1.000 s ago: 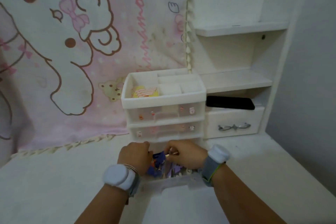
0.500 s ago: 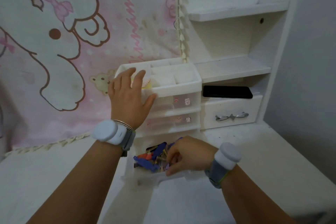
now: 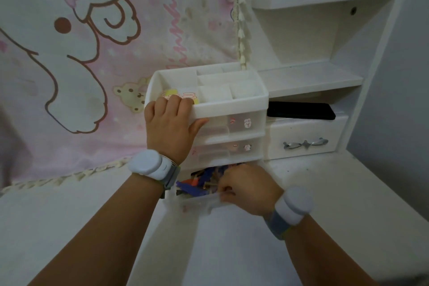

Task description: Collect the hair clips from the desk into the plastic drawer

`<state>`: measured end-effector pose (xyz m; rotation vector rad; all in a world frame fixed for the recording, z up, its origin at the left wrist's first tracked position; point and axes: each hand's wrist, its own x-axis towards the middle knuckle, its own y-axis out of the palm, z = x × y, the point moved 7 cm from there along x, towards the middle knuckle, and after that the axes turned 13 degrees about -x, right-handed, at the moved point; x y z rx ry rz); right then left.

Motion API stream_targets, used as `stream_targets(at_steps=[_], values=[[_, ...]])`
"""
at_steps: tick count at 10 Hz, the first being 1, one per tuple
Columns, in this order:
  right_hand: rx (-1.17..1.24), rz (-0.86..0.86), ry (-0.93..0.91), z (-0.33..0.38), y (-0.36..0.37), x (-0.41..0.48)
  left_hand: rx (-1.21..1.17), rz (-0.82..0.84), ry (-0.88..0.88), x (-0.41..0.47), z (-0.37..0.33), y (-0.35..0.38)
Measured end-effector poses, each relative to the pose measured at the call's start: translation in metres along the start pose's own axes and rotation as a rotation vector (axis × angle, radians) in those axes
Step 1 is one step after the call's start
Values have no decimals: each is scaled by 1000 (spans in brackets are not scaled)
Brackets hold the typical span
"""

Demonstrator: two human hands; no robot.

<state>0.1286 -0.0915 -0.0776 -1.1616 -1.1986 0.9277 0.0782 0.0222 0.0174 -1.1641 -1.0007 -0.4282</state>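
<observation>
A white plastic drawer unit (image 3: 243, 104) stands on the desk against the pink cloth. Its bottom drawer (image 3: 199, 203) is pulled out toward me and holds several blue, purple and orange hair clips (image 3: 197, 183). My left hand (image 3: 170, 127) grips the unit's top tray at the front left corner, fingers curled over the rim. My right hand (image 3: 246, 188) rests on the open drawer's front edge with the fingers bent over it; whether a clip is between them is hidden.
A white desk drawer with a metal bow handle (image 3: 305, 144) sits right of the unit, with a black phone (image 3: 301, 111) on top. White shelves (image 3: 311, 79) rise above. A pink cartoon cloth (image 3: 92, 53) hangs behind. The grey wall (image 3: 399, 100) closes the right side.
My left hand left the open drawer, rose to the unit's top and closed over its front rim. My right hand moved from among the clips to the drawer's front edge.
</observation>
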Motion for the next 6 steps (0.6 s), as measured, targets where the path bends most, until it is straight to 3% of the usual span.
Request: stream_targets(at_steps=[2, 4, 6], values=[[-62, -143, 98, -11, 13, 19, 7, -56, 22, -3, -4, -1], [-249, -568, 340, -16, 11, 20, 1, -100, 19, -3, 1, 2], [-281, -590, 349, -18, 21, 26, 2, -49, 18, -3, 1, 2]])
